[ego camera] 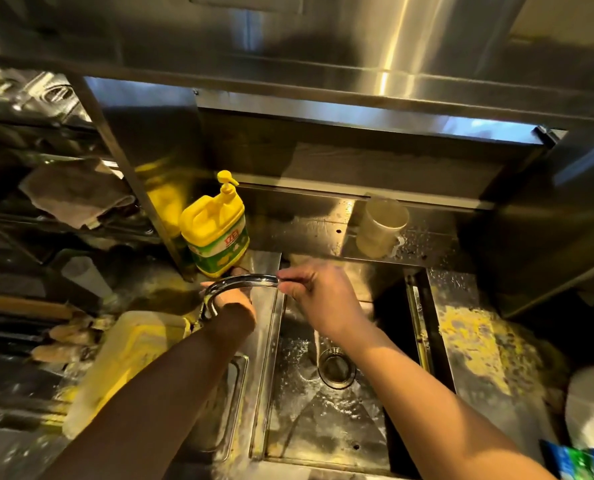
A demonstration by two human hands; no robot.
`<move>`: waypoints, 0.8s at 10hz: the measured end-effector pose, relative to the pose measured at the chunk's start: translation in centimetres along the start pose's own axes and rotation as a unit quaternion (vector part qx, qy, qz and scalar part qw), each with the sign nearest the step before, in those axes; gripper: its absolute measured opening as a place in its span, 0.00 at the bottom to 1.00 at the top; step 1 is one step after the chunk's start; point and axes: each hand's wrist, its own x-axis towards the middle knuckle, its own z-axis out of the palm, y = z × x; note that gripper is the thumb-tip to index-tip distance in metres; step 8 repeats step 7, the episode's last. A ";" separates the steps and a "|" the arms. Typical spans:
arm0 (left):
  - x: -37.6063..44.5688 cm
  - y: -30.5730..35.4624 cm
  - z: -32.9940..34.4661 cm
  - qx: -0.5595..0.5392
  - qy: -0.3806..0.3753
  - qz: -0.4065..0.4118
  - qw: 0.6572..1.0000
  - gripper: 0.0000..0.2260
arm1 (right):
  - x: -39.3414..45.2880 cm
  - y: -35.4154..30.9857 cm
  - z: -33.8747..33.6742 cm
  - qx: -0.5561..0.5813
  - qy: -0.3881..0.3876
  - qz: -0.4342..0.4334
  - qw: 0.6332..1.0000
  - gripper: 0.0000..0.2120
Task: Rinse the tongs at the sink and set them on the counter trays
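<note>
At the sink: a steel basin (326, 410) with a wet floor and a round drain (337, 370); water seems to fall below the right hand.
Left hand (231, 301): reaches to the base of the curved faucet (240, 284), behind the spout; whether its fingers grip a handle there I cannot tell.
Right hand (318, 296): fingers curled, pinching a thin dark piece at the spout's end; it may be the tongs or the spout tip, too small to settle.
Tongs: not clearly made out; if present, they are in the right hand over the basin.
Nearby: a yellow soap bottle (217, 233) just behind the faucet, a pale cup (380, 226) on the back ledge, a steel surface (479, 341) right of the basin.
Step in hand: probably rinsing, or setting the flow.
Next move: likely keeping the piece under the stream, then shutting the water and carrying the tongs to the trays, which are not identifiable here.
</note>
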 end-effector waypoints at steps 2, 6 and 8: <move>-0.4 -2.5 4.2 -0.018 -0.027 -0.066 0.997 0.21 | 0.2 0.2 0.1 -0.009 -0.003 0.017 1.000 0.10; -12.2 -1.6 3.5 -0.317 -0.064 0.187 0.927 0.10 | -3.3 -0.9 -1.4 -0.012 -0.014 0.074 0.997 0.15; -15.7 -0.7 4.9 -0.406 -0.111 0.193 0.886 0.04 | -5.7 -0.5 -3.9 0.057 0.026 0.083 0.995 0.10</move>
